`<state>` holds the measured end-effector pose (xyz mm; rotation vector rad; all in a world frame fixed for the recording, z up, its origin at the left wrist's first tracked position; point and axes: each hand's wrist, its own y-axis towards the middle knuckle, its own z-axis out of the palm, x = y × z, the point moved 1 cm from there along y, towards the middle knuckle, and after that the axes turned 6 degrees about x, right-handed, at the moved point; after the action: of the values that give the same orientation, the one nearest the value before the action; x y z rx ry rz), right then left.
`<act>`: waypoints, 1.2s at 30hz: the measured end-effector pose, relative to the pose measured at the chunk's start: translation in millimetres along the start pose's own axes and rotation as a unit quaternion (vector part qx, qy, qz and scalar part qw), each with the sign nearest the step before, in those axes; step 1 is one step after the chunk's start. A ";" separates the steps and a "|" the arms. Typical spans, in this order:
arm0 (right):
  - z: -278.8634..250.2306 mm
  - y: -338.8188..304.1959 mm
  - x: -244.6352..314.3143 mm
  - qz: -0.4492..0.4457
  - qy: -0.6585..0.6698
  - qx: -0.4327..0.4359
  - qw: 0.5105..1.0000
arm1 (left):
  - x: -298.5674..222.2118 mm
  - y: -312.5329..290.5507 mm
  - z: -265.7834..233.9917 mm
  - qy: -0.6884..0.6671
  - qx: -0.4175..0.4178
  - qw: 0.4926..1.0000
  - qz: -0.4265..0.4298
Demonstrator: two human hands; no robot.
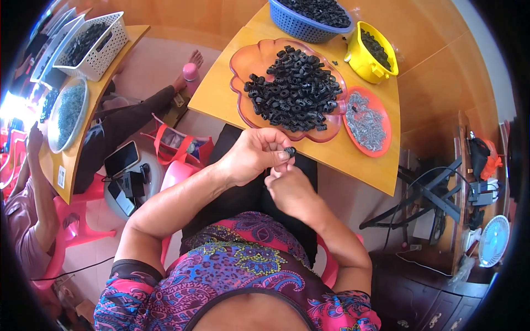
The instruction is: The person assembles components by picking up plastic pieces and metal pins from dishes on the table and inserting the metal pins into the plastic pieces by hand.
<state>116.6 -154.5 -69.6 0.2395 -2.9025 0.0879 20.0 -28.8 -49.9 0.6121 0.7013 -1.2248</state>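
Observation:
My left hand (255, 156) pinches a small black plastic part (290, 151) between thumb and fingers, just in front of the table edge. Right below it, my right hand (291, 189) is closed, its fingertips close against the left thumb. Whatever those right fingers hold is hidden. Beyond my hands a flower-shaped, see-through orange tray (242, 62) bears a heap of similar black parts (295, 88). To its right lies an oval orange plate (379, 150) with many small silvery pieces (365, 122).
A blue basin (301, 28) and a yellow basket (359, 63), both with black parts, stand at the table's far side. Leftward, another person (33, 220) sits at a second table (72, 165). A stool (146, 193) with phones and a red bag (187, 146) are between.

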 end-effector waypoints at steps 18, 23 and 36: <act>30.2 2.2 10.1 0.035 0.120 -0.024 0.992 | -7.0 -2.5 1.4 -0.009 -0.005 1.000 0.013; -83.6 -9.8 11.6 0.047 0.383 -0.059 0.921 | -6.9 -5.6 0.4 -0.046 -0.013 0.998 0.030; -103.0 -12.4 -3.3 0.157 0.564 -0.156 0.796 | -5.8 -4.5 10.7 0.051 -0.027 0.998 0.020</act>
<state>144.5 -158.1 30.2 -0.2835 -1.6792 -0.1504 16.2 -34.2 -38.8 0.6449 0.8013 -1.1393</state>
